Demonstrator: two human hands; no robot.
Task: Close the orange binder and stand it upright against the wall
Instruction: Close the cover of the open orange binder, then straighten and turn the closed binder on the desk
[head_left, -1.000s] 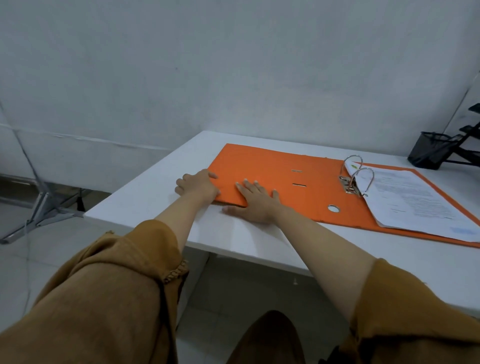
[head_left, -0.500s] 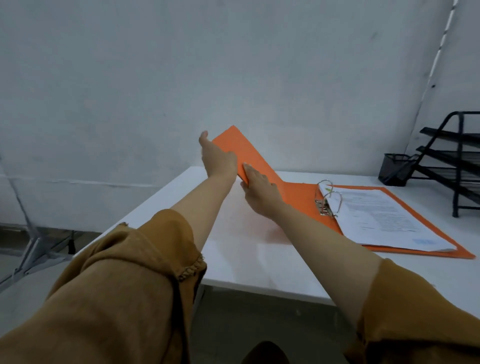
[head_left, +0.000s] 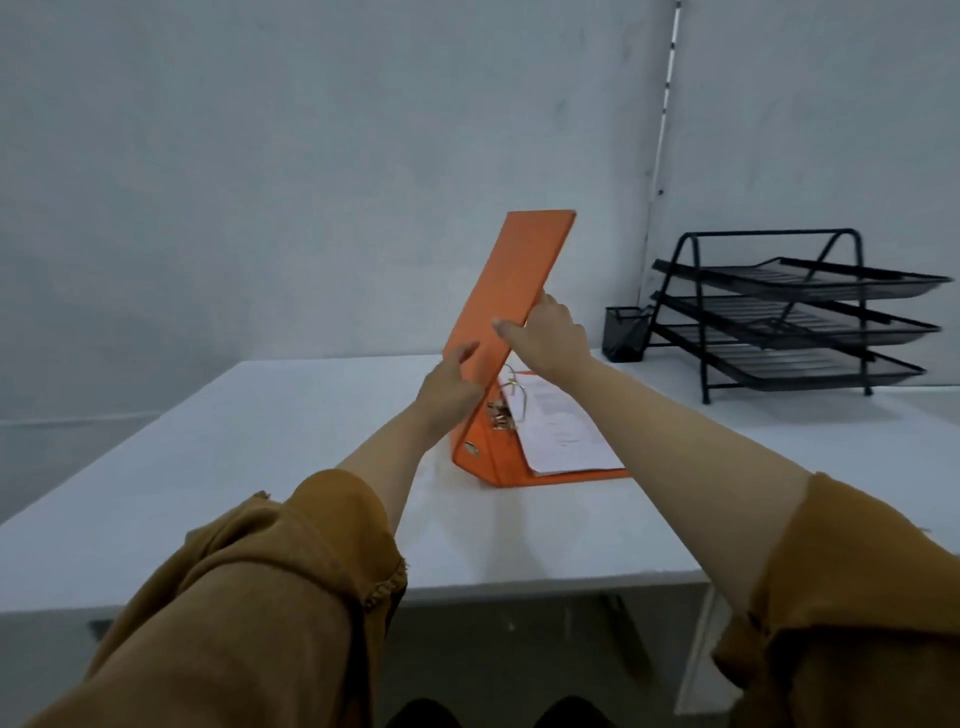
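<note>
Office; white desk (head_left: 260, 441), black mesh letter trays (head_left: 795, 322), pen holder (head_left: 623, 332)

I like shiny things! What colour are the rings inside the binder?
The rings look shiny gold or brass, seen in the head view.

Dim, cool, even light.
You get soft shadows, slight motion blur, and wide-angle bending near the edges.

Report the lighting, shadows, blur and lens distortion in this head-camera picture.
Head view: dim, flat, bluish light; only a faint soft shadow on the white table beside the orange binder. The left hand and right hand are slightly motion-blurred. Wide-angle stretch enlarges the sleeves and tilts the black tray rack.
</note>
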